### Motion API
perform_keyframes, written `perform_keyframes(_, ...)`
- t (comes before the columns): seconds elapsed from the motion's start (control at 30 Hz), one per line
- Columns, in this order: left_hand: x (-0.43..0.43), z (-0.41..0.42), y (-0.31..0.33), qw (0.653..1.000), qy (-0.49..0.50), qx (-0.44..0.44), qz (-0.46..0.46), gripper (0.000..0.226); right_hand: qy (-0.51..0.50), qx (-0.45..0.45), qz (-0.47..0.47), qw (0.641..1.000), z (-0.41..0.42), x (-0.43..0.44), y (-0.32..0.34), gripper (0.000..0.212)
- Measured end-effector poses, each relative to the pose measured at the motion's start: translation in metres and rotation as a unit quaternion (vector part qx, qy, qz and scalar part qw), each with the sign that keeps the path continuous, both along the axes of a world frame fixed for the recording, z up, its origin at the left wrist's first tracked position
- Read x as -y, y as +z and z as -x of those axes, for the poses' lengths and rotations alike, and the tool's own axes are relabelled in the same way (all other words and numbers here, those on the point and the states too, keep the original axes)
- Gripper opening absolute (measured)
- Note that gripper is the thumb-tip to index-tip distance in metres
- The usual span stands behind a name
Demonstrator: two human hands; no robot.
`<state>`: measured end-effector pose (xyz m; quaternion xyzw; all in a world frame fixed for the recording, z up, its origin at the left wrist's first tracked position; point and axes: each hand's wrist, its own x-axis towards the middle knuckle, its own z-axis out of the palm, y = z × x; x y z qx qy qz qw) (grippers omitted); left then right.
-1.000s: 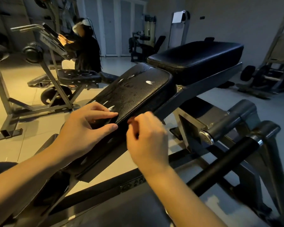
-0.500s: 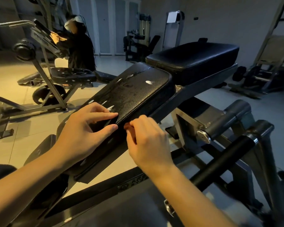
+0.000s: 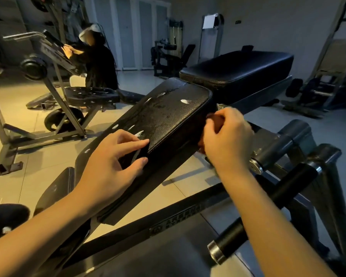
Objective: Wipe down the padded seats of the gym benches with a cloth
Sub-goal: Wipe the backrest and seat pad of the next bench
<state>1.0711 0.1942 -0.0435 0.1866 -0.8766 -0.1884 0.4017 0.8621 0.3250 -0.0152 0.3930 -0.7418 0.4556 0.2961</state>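
My right grip (image 3: 226,136) clenched on reddish cloth (image 3: 213,117) at seat pad (image 3: 168,116) edge; left grip (image 3: 112,166) flat, steadying. Next, likely: wipe spotted top.

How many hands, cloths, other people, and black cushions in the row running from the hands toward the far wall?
Hands: 2 (left hand, right hand)
Cloths: 1 (reddish cloth, bunched in the right hand)
Other people: 1 (person, far left)
Black cushions: 2 (tilted seat pad, flat pad)
Total: 6

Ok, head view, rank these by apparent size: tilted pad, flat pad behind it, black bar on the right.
1. tilted pad
2. flat pad, though it is farther away, so its real size is unsure
3. black bar
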Motion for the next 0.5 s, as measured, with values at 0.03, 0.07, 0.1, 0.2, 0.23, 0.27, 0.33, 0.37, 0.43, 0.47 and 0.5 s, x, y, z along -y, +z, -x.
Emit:
perform_keyframes(0.03,0.0,-0.001,-0.002,1.0,0.006,0.008,0.011,0.041,-0.022,0.02,0.011,0.999,0.011,-0.003,0.006,0.013)
perform_keyframes(0.07,0.001,-0.001,-0.004,1.0,0.008,0.015,0.018,0.042,-0.025,0.024,0.022,0.999,0.012,-0.002,0.006,0.012)
perform_keyframes(0.1,0.001,-0.001,-0.004,1.0,0.007,0.019,0.02,0.043,-0.003,0.019,0.026,0.999,-0.001,0.0,0.001,0.009)
perform_keyframes(0.2,0.001,-0.001,-0.003,1.0,0.006,0.016,0.024,0.043,0.099,-0.076,-0.055,0.991,-0.062,0.008,-0.031,0.005)
perform_keyframes(0.23,0.001,-0.002,-0.004,0.999,0.004,0.018,0.026,0.043,0.114,-0.109,-0.081,0.984,-0.069,0.009,-0.036,0.006)
perform_keyframes(0.27,0.001,-0.004,-0.004,0.999,0.001,0.025,0.033,0.044,0.114,-0.119,-0.082,0.983,-0.062,0.01,-0.033,0.006)
perform_keyframes(0.33,-0.001,-0.006,-0.005,0.998,-0.006,0.045,0.05,0.047,0.064,-0.059,-0.015,0.996,-0.03,0.009,-0.011,0.005)
perform_keyframes(0.37,-0.001,-0.007,-0.006,0.997,-0.005,0.049,0.054,0.049,0.033,-0.019,0.024,0.999,-0.016,0.006,0.001,0.005)
perform_keyframes(0.43,-0.003,-0.006,-0.007,0.997,0.001,0.049,0.056,0.051,0.002,0.017,0.055,0.998,-0.005,0.005,0.005,0.004)
perform_keyframes(0.47,-0.003,-0.005,-0.007,0.997,0.004,0.048,0.058,0.049,0.014,0.015,0.05,0.999,-0.012,0.007,0.0,0.004)
perform_keyframes(0.5,-0.004,-0.005,-0.007,0.997,0.009,0.048,0.063,0.048,0.043,0.001,0.03,0.999,-0.026,0.009,-0.009,0.005)
